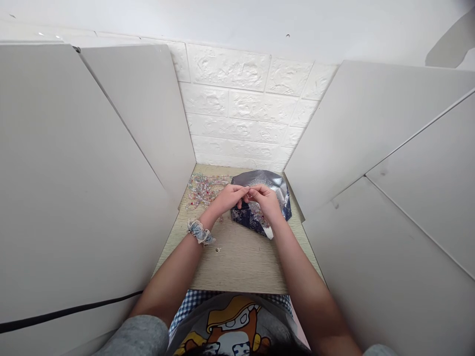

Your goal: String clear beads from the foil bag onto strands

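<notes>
navy foil bag (243,217) lying toward the far right corner of the wood-grain tabletop (237,264) | my left hand (227,199) and right hand (266,200) nearly closed above it, fingertips meeting, anything held too small to tell | pastel bead strands (204,190) at far left corner | scrunchie (200,232) on my left wrist

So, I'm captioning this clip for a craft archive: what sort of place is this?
It looks like a small, purpose-built craft booth, probably indoors: a narrow wood-grain tabletop is boxed in by white partition panels before a white faux-brick wall, with strings of beads lying on the tabletop.
</notes>
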### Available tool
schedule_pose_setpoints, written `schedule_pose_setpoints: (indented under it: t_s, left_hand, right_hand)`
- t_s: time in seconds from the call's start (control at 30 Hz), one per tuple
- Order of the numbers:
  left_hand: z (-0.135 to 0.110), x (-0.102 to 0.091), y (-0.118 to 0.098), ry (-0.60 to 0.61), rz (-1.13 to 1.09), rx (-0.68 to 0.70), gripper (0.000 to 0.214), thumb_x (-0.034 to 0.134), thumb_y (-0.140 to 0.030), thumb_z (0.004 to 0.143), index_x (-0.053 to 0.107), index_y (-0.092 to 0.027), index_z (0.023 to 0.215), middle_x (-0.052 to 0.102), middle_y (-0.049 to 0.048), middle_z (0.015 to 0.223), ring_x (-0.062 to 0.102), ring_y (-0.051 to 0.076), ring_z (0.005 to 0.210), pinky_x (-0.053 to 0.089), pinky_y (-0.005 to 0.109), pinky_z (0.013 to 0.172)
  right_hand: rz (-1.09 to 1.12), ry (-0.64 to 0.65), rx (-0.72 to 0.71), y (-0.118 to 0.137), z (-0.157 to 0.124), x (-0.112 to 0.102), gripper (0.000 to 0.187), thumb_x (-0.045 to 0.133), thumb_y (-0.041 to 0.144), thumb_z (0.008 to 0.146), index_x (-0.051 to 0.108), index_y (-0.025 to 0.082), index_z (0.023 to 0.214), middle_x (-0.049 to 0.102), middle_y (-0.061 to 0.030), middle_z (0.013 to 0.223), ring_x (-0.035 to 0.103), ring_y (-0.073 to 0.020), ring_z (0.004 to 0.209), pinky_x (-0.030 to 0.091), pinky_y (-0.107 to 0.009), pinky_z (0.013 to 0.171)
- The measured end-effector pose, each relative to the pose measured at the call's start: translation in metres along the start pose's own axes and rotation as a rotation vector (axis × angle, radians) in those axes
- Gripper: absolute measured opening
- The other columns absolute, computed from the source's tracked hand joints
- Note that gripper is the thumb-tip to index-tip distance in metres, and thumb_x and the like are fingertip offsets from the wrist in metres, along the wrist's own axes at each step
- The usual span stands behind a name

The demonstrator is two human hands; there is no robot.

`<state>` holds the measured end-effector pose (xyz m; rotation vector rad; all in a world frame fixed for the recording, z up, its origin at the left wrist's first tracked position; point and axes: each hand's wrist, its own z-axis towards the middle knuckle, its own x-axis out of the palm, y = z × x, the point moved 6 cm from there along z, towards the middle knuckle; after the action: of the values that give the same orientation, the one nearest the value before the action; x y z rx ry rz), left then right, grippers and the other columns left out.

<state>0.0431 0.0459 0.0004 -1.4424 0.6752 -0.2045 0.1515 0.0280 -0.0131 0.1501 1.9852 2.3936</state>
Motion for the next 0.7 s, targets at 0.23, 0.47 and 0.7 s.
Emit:
schedule_pose_setpoints:
  t_s: [0.23,0.47,0.7]
  left_hand:
    - [-0.001,0.005,0.0,0.037,-0.061,-0.027,0.041,0.038,-0.047,0.075,0.056,-0.011,0.071,0.058,0.0051,0.07,0.052,0.008,0.049,0.032,0.017,0.038]
    - [-0.001,0.004,-0.002,0.056,-0.047,0.013,0.043,0.038,-0.049,0.074,0.058,-0.01,0.078,0.058,0.0062,0.073,0.055,0.01,0.055,0.03,0.016,0.037]
    - [-0.003,0.002,-0.009,0.034,-0.126,0.054,0.038,0.044,-0.044,0.073,0.06,-0.01,0.08,0.06,0.0063,0.08,0.053,0.013,0.078,0.04,0.02,0.062]
  right_hand:
    - [-0.503,-0.012,-0.274,0.034,-0.01,-0.001,0.014,0.051,0.025,0.072,0.06,0.02,0.063,0.054,-0.0003,0.066,0.048,-0.0125,0.067,0.037,-0.026,0.064]
    - [-0.448,0.014,-0.28,0.033,-0.009,-0.001,0.014,0.05,0.027,0.073,0.058,0.02,0.064,0.052,-0.0005,0.069,0.048,-0.0129,0.071,0.037,-0.026,0.065]
    - [-0.35,-0.012,-0.275,0.03,-0.006,-0.006,0.009,0.055,0.028,0.07,0.061,0.022,0.068,0.053,-0.0022,0.084,0.05,-0.0151,0.083,0.039,-0.028,0.071]
